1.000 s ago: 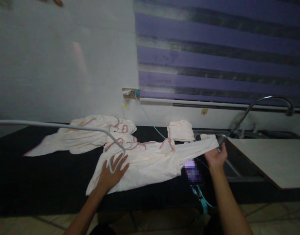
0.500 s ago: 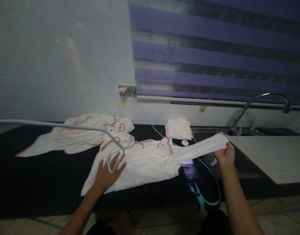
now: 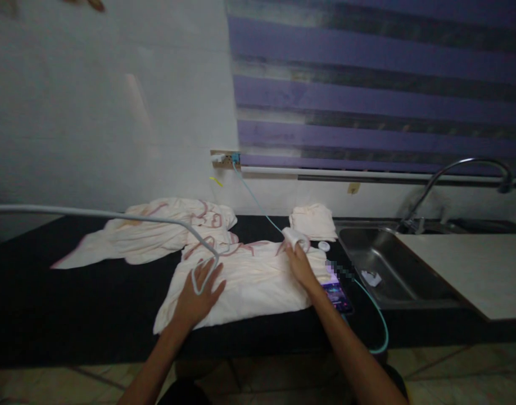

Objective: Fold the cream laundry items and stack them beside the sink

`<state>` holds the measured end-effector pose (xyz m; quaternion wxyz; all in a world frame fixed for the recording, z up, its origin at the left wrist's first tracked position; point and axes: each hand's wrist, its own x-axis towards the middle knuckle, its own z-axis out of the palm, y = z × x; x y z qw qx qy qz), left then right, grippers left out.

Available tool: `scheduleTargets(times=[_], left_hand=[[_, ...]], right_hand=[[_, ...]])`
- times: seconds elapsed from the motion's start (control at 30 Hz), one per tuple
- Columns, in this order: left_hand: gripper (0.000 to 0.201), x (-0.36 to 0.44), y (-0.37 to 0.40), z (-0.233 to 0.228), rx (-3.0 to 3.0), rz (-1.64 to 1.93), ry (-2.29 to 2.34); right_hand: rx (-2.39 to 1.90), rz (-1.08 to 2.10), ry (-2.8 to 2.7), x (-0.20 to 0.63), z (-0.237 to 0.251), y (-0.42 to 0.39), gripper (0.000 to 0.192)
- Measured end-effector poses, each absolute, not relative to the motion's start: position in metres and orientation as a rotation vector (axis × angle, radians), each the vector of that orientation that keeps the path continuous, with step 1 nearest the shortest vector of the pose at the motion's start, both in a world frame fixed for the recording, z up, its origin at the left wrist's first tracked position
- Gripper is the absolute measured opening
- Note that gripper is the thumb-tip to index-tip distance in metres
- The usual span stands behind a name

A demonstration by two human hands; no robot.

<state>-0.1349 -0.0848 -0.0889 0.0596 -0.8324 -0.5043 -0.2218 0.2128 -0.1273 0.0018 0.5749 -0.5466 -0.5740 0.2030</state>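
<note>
A cream garment with pink trim (image 3: 249,287) lies spread on the black counter. My left hand (image 3: 199,295) rests flat on its left part, fingers spread, and a grey cable loop (image 3: 216,264) crosses in front of that hand. At the garment's right part, my right hand (image 3: 299,263) grips the sleeve (image 3: 292,236), which is folded back over the body. My right fingertips are partly hidden by the cloth. Just right of the garment lies a lit phone (image 3: 337,295) with a teal cord (image 3: 378,315).
A second cream garment (image 3: 157,247) lies crumpled at the back left. Behind my right hand are a folded cream cloth (image 3: 312,221) and a small white round object (image 3: 324,246). The steel sink (image 3: 393,264), faucet (image 3: 435,180) and pale board (image 3: 473,264) stand right.
My right hand has swung leftward from above the sink, bringing the stretched sleeve back over the garment. My left hand has stayed flat on the cloth.
</note>
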Motion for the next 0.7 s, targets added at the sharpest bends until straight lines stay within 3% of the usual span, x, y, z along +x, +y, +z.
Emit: scheduleTargets(times=[0.2, 0.43, 0.6, 0.7], left_hand=[[0.063, -0.131, -0.09, -0.081, -2.906, -0.937, -1.641], [0.088, -0.143, -0.079, -0.073, -2.838, -1.322, -1.906], [0.076, -0.134, -0.084, -0.059, -2.816, -1.512, -1.957], [0.069, -0.124, -0.084, -0.056, -2.744, -1.588, -2.018]], right_hand=[[-1.329, 0.299, -1.893, 0.113, -0.004, -0.13, 0.039], [-1.384, 0.018, -2.287, 0.043, 0.0, -0.122, 0.032], [-1.344, 0.021, -2.286, 0.029, -0.016, -0.122, 0.047], [-1.328, 0.096, -2.381, 0.035, -0.026, -0.123, 0.041]])
